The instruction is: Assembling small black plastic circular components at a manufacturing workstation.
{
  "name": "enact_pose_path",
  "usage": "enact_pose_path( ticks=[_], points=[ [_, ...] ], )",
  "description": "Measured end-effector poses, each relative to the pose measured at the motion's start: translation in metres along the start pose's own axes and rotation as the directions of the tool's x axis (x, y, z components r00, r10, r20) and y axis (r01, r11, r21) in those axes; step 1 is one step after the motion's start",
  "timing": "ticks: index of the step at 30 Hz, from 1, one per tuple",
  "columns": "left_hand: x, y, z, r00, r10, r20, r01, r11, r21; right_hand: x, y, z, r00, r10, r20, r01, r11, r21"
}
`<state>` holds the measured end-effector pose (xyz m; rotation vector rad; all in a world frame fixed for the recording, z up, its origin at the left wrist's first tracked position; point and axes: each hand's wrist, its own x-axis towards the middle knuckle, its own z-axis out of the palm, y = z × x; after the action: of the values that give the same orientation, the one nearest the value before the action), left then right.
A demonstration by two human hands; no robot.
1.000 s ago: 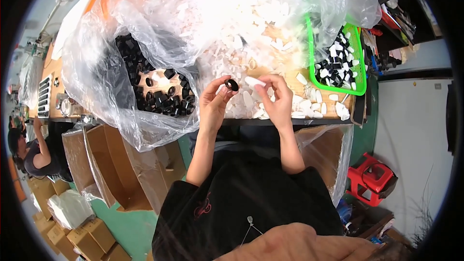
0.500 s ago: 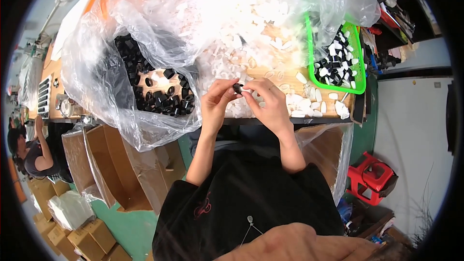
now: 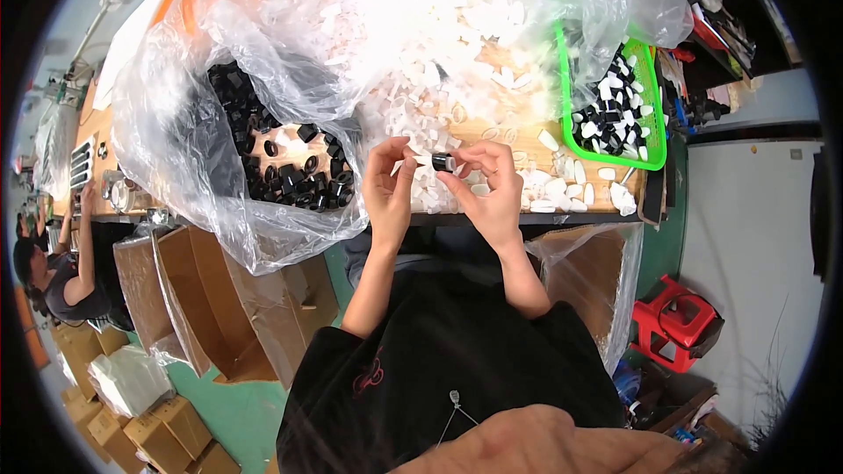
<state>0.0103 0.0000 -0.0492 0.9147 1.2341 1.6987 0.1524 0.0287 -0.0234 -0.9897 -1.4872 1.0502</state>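
Right grip (image 3: 490, 186) pinches, left grip (image 3: 386, 191) is parted and seemingly empty, both over the wooden desk (image 3: 527, 136). Crinkled clear plastic bag (image 3: 290, 233) spreads leftward; a rigid green basket (image 3: 567, 136) stands right. In the right grip, a glossy black cylinder (image 3: 442, 162), white-ended, should be light, stiff, slippery; best held by its curved side.

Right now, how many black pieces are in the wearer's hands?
1: a black cylindrical piece, pinched in the right hand. None shows in the left hand, though a small one could be hidden there.
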Motion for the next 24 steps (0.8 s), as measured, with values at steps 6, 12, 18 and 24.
enact_pose_path(
  ticks=[6,12,18,24],
  points=[
    [0.008,0.009,-0.006,0.960,-0.148,0.236,0.178,0.978,-0.111,0.005,-0.005,-0.010,0.997,-0.006,0.073,0.015,0.992,-0.127],
    [0.001,0.007,-0.004,0.960,-0.024,0.278,0.057,0.992,-0.111,0.002,-0.001,-0.014,0.988,0.089,0.124,-0.095,0.994,0.045],
    [-0.002,0.012,-0.003,0.967,-0.100,0.234,0.162,0.951,-0.264,0.003,-0.004,-0.018,0.972,0.134,0.193,-0.164,0.975,0.151],
    [0.002,0.017,-0.005,0.944,-0.119,0.307,0.212,0.932,-0.294,0.004,0.006,-0.023,0.974,0.086,0.210,-0.101,0.993,0.065]
  ],
)
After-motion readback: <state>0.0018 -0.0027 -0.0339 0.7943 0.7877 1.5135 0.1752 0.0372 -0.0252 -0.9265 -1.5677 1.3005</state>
